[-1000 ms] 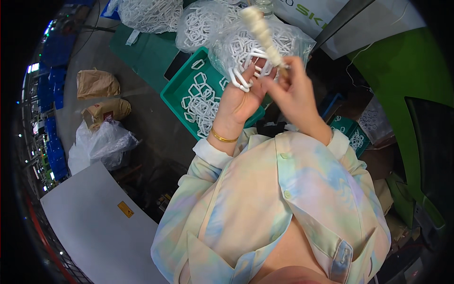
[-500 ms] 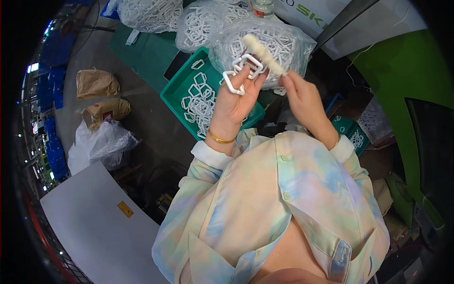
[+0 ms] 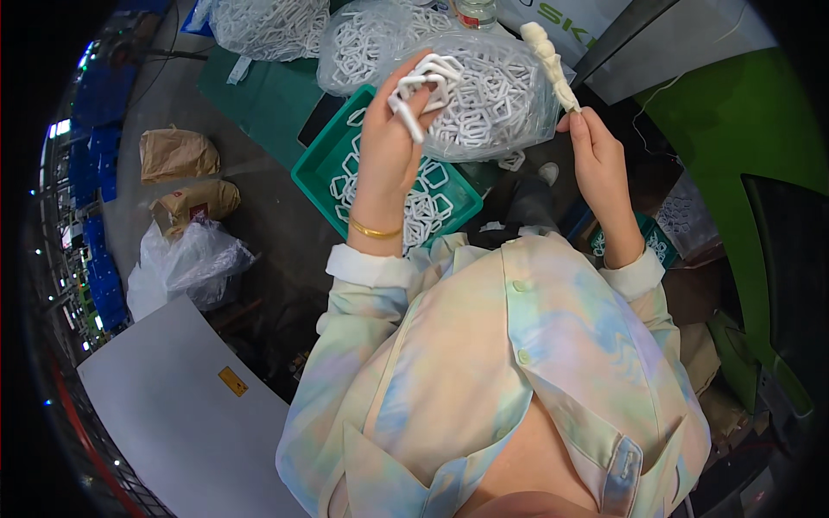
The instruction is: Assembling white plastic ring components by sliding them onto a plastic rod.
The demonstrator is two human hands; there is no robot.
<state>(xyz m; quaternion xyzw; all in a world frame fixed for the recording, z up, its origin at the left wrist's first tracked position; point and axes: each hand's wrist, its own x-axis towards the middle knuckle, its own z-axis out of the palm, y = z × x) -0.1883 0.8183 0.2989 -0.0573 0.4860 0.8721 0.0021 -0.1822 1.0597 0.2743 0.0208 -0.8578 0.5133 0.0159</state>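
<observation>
Left hand (image 3: pixel 389 129) raised, fingers curled round a few white angular frames (image 3: pixel 425 85), frames tilted at its fingertips, just in front of a clear plastic bag (image 3: pixel 546 125) full of similar pieces; right hand (image 3: pixel 598 155) well apart to the right, thumb and fingers pinching the lower end of a knobbly cream stick (image 3: pixel 549 65), near upright; green tray (image 3: pixel 313 170) beneath left wrist, loose white frames heaped inside.

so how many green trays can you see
2 visible: one large rectangular green plastic tray behind the left hand, and one green plastic tray lower right, partly hidden by the right forearm. Others may be hidden.
</observation>
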